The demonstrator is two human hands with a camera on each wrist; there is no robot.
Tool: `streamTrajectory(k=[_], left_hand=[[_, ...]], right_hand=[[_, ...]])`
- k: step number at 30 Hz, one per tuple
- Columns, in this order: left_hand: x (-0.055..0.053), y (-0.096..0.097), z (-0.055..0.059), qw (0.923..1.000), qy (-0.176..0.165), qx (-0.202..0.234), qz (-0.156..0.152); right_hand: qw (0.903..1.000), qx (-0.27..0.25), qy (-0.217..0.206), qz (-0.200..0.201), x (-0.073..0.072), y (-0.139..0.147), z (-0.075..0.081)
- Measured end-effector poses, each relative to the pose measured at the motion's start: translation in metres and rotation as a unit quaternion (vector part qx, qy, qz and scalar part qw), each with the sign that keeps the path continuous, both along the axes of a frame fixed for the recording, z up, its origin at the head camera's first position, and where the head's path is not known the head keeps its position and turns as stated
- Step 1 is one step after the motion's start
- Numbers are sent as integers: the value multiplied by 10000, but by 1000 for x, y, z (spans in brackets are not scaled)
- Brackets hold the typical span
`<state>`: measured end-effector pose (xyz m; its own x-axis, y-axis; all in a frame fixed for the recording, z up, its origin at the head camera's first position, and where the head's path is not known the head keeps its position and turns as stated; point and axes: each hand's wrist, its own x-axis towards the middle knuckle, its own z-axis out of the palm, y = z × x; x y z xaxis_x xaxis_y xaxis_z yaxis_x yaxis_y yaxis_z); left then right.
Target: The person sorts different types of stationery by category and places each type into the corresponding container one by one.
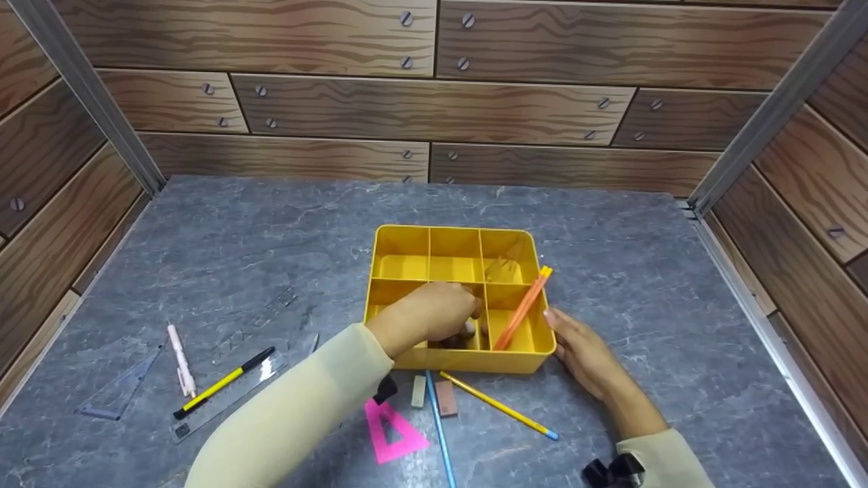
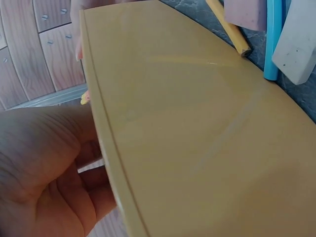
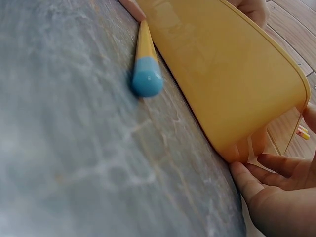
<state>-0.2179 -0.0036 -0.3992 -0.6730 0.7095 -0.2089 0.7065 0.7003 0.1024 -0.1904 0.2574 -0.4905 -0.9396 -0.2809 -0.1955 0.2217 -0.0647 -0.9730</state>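
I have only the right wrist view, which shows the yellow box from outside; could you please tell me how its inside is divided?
Observer: In the head view, the yellow box has six compartments, in two rows of three.
Operator: Thank you; which compartment is the left hand reaching into?
Observer: The left hand reaches down into the middle one of the row nearest the person.
Operator: Is there a pen lying anywhere out of my sight?
Observer: Yes, a pale pink pen lies well to the left of the box.
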Motion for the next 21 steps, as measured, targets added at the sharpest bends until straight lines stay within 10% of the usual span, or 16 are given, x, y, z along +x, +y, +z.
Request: streamTrajectory(k=[13, 21], left_hand=[[17, -34, 10, 9930, 593, 996, -244], [23, -63, 13, 9870, 430, 1539, 168]], right_hand=[[10000, 10, -3, 72, 0, 1, 1], [10000, 22, -14, -86, 0, 1, -1]])
